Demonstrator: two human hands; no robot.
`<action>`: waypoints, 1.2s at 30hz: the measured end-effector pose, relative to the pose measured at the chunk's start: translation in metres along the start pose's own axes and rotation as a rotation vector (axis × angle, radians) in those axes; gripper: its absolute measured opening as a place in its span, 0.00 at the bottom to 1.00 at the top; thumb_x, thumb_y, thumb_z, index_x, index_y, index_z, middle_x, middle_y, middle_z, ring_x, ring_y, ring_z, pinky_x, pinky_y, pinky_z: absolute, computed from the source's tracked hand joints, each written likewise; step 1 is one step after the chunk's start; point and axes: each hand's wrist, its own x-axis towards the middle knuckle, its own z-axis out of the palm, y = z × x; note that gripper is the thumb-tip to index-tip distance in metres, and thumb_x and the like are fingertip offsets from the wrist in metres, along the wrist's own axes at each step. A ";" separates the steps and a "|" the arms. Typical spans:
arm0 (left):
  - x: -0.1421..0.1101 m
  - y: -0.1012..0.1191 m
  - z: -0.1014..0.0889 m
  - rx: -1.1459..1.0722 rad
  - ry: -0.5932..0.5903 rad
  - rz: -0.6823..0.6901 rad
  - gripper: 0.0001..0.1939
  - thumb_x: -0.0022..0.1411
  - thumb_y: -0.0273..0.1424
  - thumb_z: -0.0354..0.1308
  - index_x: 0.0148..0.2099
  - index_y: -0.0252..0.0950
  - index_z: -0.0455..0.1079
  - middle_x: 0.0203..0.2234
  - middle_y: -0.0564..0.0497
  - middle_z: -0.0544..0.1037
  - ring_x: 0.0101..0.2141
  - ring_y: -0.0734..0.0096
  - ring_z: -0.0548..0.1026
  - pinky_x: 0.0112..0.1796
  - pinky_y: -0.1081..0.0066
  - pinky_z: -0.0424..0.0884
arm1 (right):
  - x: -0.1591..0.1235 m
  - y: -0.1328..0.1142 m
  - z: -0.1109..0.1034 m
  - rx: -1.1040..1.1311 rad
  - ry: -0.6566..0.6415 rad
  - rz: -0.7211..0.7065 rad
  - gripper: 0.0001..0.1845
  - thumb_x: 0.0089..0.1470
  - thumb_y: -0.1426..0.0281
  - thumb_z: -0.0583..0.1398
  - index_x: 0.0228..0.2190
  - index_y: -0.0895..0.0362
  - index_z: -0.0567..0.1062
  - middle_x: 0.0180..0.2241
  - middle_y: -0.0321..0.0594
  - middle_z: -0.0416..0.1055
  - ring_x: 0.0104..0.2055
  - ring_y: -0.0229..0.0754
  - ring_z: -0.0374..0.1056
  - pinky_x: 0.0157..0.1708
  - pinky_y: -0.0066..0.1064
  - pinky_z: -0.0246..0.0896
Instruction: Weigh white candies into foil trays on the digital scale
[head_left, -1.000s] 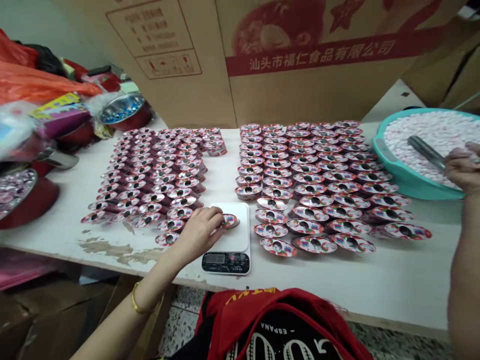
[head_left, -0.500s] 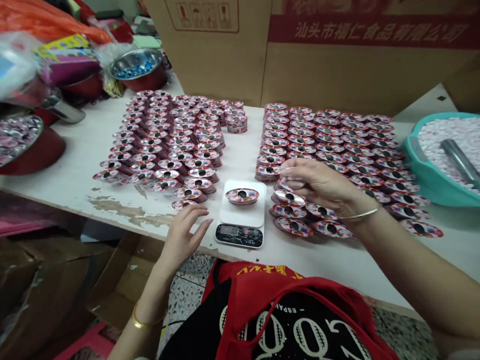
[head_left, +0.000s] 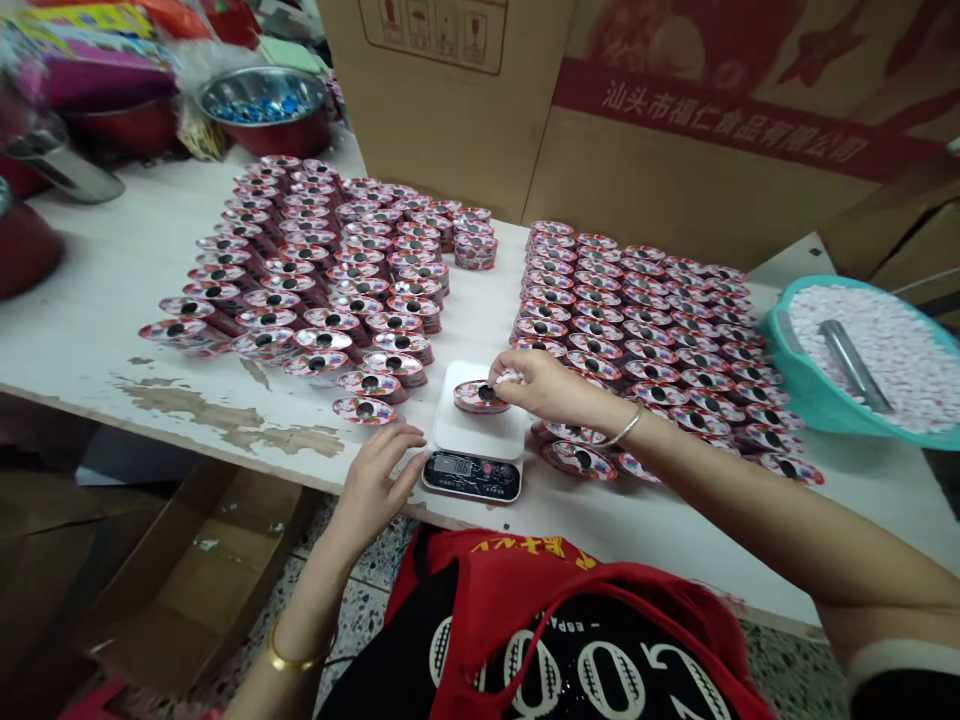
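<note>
A small oval box (head_left: pixel 471 398) with a dark hole in its red-and-white top stands on a white digital scale (head_left: pixel 456 440). Just above its right end, my right hand (head_left: pixel 551 385) pinches a few small white candies (head_left: pixel 511 377) between thumb and fingers, close to the hole. My left hand (head_left: pixel 384 475) hovers or rests at the scale's lower left corner, fingers a little apart, holding nothing. Lit digits show on the scale's black panel (head_left: pixel 471 476). Nearest my left fingers is another oval box (head_left: pixel 364 411). My right wrist passes over more boxes and partly hides them.
Rows of the same boxes stand to the left (head_left: pixel 259 318) and right (head_left: pixel 600 330) of the scale. A teal basin (head_left: pixel 787 375) at right holds many small whitish pieces and a metal scoop (head_left: pixel 855 365). Tall cartons (head_left: pixel 442 130) back the table; a bowl (head_left: pixel 300 130) holds blue-wrapped pieces.
My right hand has moved left from above the right-hand boxes to the box on the scale. Digits now show clearly on the display. The view has shifted; my left hand stays beside the scale.
</note>
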 end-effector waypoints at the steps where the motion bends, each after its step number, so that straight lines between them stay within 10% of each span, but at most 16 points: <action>1: 0.001 0.000 0.001 -0.003 -0.004 -0.001 0.06 0.67 0.32 0.53 0.44 0.39 0.68 0.42 0.48 0.74 0.47 0.67 0.72 0.50 0.65 0.68 | 0.001 -0.001 0.001 -0.051 -0.005 -0.010 0.08 0.48 0.77 0.56 0.30 0.61 0.75 0.28 0.39 0.70 0.30 0.35 0.61 0.32 0.27 0.53; 18: 0.006 -0.006 0.009 -0.028 -0.034 -0.009 0.06 0.67 0.32 0.52 0.44 0.39 0.68 0.42 0.47 0.75 0.46 0.66 0.72 0.48 0.64 0.69 | 0.005 -0.003 0.002 -0.203 -0.049 -0.094 0.07 0.54 0.77 0.57 0.33 0.60 0.76 0.33 0.43 0.73 0.36 0.38 0.65 0.38 0.28 0.54; 25: 0.007 -0.007 0.006 -0.045 0.014 -0.036 0.06 0.66 0.32 0.53 0.44 0.38 0.68 0.40 0.48 0.76 0.45 0.67 0.73 0.48 0.65 0.70 | -0.006 0.003 -0.019 0.693 0.041 0.206 0.13 0.53 0.63 0.64 0.29 0.61 0.73 0.23 0.34 0.64 0.20 0.27 0.51 0.18 0.21 0.45; 29: 0.019 0.001 -0.006 -0.065 0.025 -0.029 0.08 0.66 0.33 0.52 0.45 0.38 0.68 0.39 0.48 0.75 0.40 0.68 0.73 0.42 0.67 0.71 | -0.020 0.015 -0.030 1.051 0.196 0.347 0.09 0.48 0.67 0.67 0.30 0.60 0.75 0.29 0.38 0.70 0.24 0.28 0.59 0.19 0.18 0.55; 36: 0.119 0.008 -0.029 0.196 -0.095 0.146 0.10 0.68 0.30 0.48 0.47 0.37 0.67 0.41 0.46 0.74 0.42 0.67 0.72 0.43 0.66 0.69 | -0.043 0.032 -0.029 1.131 0.256 0.367 0.08 0.43 0.72 0.67 0.31 0.58 0.78 0.33 0.39 0.72 0.29 0.31 0.66 0.23 0.19 0.65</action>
